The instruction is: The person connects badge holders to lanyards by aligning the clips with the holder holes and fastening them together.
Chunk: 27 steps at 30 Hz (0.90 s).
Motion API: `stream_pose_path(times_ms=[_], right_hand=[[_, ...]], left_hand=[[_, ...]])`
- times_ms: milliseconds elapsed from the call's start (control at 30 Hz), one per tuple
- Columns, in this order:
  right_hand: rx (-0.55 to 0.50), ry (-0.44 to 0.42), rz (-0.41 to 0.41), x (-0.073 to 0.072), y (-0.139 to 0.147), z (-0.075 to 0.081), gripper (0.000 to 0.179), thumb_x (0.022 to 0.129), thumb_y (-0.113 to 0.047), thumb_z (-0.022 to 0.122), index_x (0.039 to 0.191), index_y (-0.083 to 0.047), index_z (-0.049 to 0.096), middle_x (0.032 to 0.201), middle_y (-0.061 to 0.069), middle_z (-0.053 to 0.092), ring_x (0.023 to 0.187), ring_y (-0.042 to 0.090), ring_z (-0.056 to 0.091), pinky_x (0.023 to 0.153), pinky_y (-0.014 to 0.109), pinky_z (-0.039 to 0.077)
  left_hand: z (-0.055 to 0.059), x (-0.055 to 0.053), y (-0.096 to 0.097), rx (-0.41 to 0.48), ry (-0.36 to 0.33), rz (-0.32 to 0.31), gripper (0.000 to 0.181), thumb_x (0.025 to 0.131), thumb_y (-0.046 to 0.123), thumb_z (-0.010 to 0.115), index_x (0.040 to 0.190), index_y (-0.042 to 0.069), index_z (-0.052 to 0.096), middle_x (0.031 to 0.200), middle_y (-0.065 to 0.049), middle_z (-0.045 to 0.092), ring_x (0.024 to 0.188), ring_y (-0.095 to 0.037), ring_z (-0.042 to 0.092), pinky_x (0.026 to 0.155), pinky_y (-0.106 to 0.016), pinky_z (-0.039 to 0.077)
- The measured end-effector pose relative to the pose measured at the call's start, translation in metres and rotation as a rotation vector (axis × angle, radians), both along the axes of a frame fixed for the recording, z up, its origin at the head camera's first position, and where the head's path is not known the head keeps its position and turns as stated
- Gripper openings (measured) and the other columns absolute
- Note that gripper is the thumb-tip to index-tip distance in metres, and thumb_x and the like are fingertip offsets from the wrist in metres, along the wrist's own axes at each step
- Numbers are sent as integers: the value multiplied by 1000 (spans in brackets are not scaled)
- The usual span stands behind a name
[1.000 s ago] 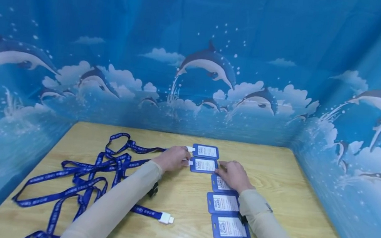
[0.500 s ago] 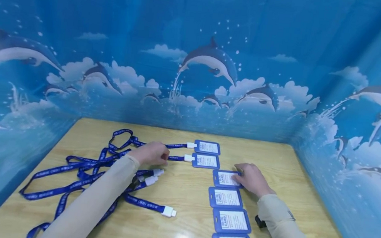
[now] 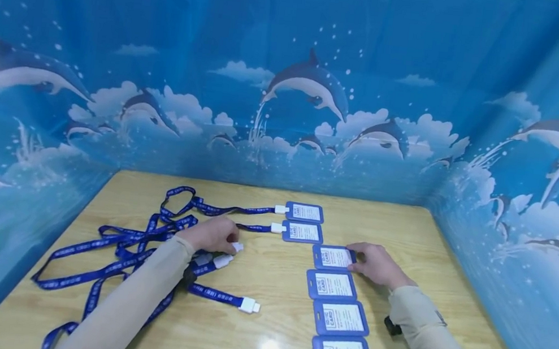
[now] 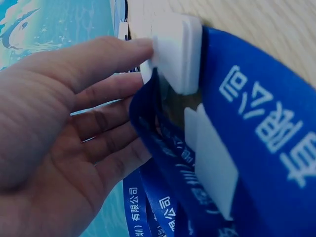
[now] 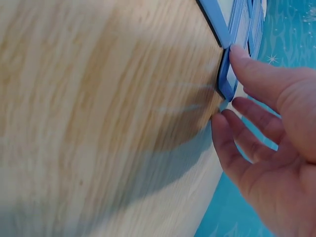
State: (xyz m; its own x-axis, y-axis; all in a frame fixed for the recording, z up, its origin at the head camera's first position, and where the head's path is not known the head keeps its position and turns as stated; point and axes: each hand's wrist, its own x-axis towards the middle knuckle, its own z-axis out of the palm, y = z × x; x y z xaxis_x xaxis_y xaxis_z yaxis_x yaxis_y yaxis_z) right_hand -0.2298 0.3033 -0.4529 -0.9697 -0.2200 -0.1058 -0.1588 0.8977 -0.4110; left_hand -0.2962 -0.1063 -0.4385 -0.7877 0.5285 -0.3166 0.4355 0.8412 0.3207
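Observation:
In the head view my left hand (image 3: 214, 235) is over the ends of the blue lanyards, left of centre. Its thumb and fingers pinch a white plastic clip (image 4: 178, 54) on one lanyard, with blue printed straps (image 4: 266, 113) around it. My right hand (image 3: 376, 264) holds the right end of a blue card holder (image 3: 333, 257), the farthest in the right-hand column. The thumb (image 5: 241, 53) is against the holder's edge, and the fingers curve round its end. The holder lies flat, its slot facing left.
Below it, several more card holders (image 3: 341, 318) line up toward the near edge. Two holders (image 3: 302, 232) with lanyards clipped on lie at the back. Tangled lanyards (image 3: 79, 278) cover the table's left; one white clip (image 3: 248, 305) points right. A dolphin-print curtain (image 3: 281, 157) surrounds the wooden table.
My left hand has let go of the back lanyards and moved left and nearer, onto another lanyard's clip. My right hand has moved from the second holder to the right end of the one below.

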Motion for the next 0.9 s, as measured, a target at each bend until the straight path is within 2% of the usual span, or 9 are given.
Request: stream_pose_path(times_ms=[167, 333, 467, 567, 733, 800, 900], right_hand=[[-11, -42, 1, -2, 0, -2, 59, 86, -15, 79, 140, -5, 58, 143, 23, 56, 132, 44, 52, 110, 59, 43], [-2, -87, 7, -3, 3, -2, 64, 87, -16, 79, 145, -10, 54, 147, 21, 53, 134, 43, 50, 111, 59, 42], [-19, -112, 18, -4, 7, -1, 67, 85, -13, 80, 146, -9, 53, 125, 17, 65, 107, 32, 63, 95, 49, 54], [-40, -117, 15, -5, 9, -2, 68, 83, -9, 81, 145, -6, 54, 115, 11, 66, 92, 20, 59, 83, 40, 55], [-49, -106, 13, -6, 11, -3, 70, 81, -7, 83, 143, 1, 53, 119, 13, 61, 96, 19, 61, 85, 38, 57], [-47, -106, 26, -7, 11, -3, 70, 80, -7, 84, 142, 5, 52, 113, 12, 60, 95, 20, 61, 83, 38, 58], [-48, -120, 27, -10, 10, -1, 69, 79, -8, 85, 139, 7, 54, 107, 10, 61, 92, 19, 59, 79, 35, 56]], left_hand=[[-4, 1, 2, -13, 30, 6, 12, 88, 29, 80, 89, 19, 73, 81, 6, 63, 73, -12, 58, 66, -27, 51], [-7, 3, 3, -22, 87, -30, 14, 86, 29, 82, 89, 19, 74, 82, 6, 62, 73, -11, 56, 68, -27, 50], [-7, 4, 4, -19, 115, -57, 15, 86, 29, 81, 92, 17, 73, 86, 5, 61, 75, -12, 54, 69, -29, 50], [-8, 3, 6, -8, 123, -64, 19, 89, 27, 79, 102, 15, 74, 94, 3, 65, 80, -12, 56, 72, -30, 52], [-9, 3, 8, 11, 142, -67, 29, 91, 26, 76, 116, 12, 74, 113, -2, 69, 95, -13, 62, 85, -32, 57], [-8, 3, 9, 17, 152, -71, 30, 91, 26, 76, 117, 12, 74, 114, -2, 69, 97, -13, 63, 86, -32, 57], [-7, 3, 12, 21, 169, -83, 29, 91, 26, 76, 117, 13, 75, 108, 0, 67, 91, -11, 61, 81, -29, 56]])
